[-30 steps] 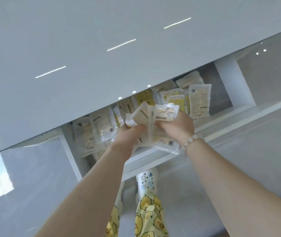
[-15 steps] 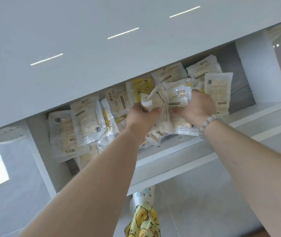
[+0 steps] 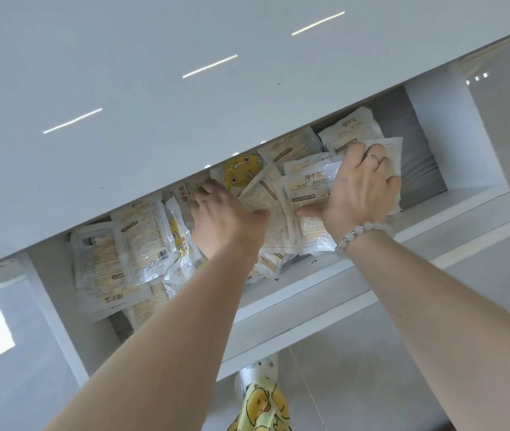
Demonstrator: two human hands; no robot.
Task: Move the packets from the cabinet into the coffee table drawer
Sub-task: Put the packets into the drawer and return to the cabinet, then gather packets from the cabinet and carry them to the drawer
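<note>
Moved: hands now apart, right hand (image 3: 362, 185) farther right, left hand (image 3: 225, 219) reaching left. Right grip clamps several packets (image 3: 141, 231); left grip unclear. Visible packets all in cabinet (image 3: 452, 135); drawer unseen; transfer seemingly barely begun.

Yellow duck-print trousers (image 3: 261, 409) at the bottom edge; a white shoe (image 3: 258, 373) just above the trousers; grey floor tiles (image 3: 356, 377) around the trousers.
</note>
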